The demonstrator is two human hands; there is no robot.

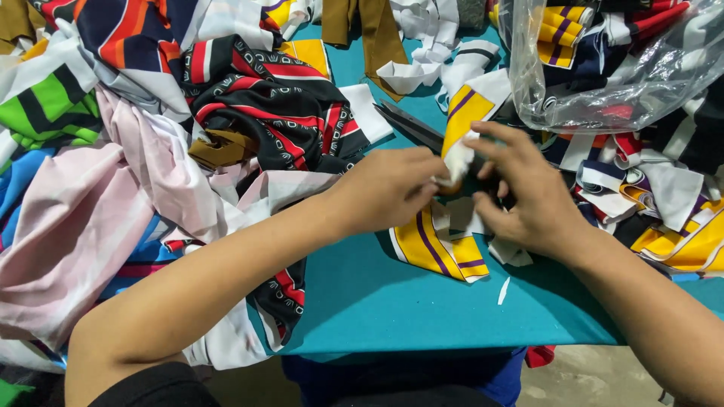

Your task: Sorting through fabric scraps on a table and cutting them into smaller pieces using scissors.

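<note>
My left hand (pixel 392 188) pinches the lower end of a yellow, white and purple striped fabric strip (pixel 465 114) near the table's middle. My right hand (pixel 520 192) grips the same strip from the right, fingers curled around its white end. Black scissors (pixel 411 124) lie behind the hands, their blades pointing to the upper left; their handles are hidden behind my right hand. A second yellow and purple striped piece (pixel 441 252) lies flat on the teal table (pixel 377 301) just below both hands.
A big heap of mixed fabric (pixel 151 151), pink, black-red patterned, green, covers the left half. A clear plastic bag (pixel 603 68) of striped pieces sits at the upper right, with more rolled strips (pixel 648 196) below it. A small white scrap (pixel 504 290) lies near the front edge.
</note>
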